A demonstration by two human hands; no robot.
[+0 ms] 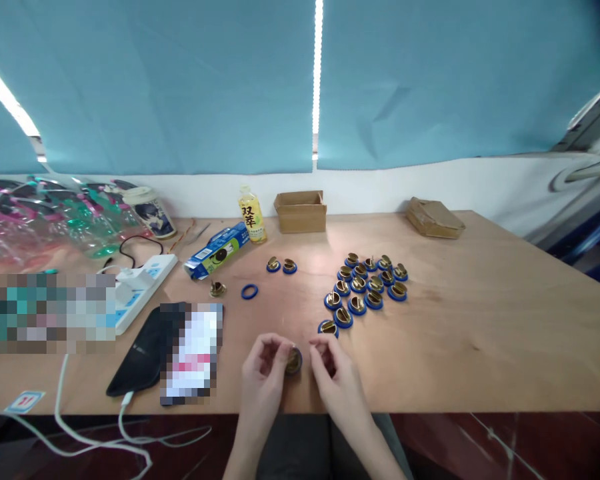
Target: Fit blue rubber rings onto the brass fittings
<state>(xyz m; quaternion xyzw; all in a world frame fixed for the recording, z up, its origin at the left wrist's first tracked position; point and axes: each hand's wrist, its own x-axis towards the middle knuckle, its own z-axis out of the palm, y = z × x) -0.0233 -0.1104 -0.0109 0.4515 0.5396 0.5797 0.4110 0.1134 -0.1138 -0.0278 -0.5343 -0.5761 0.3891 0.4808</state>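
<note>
At the near edge of the bare plywood table (480, 333), the left hand (263, 373) pinches a small round brass-coloured metal disc with a blue rubber ring around its rim (294, 361). The disc stands on edge, its flat brass face turned towards the right hand and a little towards the camera; being round, it has no clear long axis. The left fingertips (283, 349) close on its rim from the left, so this hand grips the disc. The right hand (336, 373) sits just beside it with its fingers curled inward; whether anything lies inside them I cannot tell, and they do not visibly touch the disc.

Just beyond the right hand, a cluster of matching brass discs in blue rings (365, 287) lies flat on the wood, the nearest one (327, 327) close to the right fingertips. Two more ringed discs (281, 265) lie apart farther back, with a loose blue rubber ring (249, 291) and a bare brass disc (217, 289) to their left.

By the back wall stands a yellow drink bottle (252, 215) whose label bears the characters 双萃. Beside it lie a blue-and-green carton (217, 251), its print too small to read, and an open brown cardboard box (301, 211). A small tag at the left front edge (25, 401) shows red digits that look like 11.
</note>
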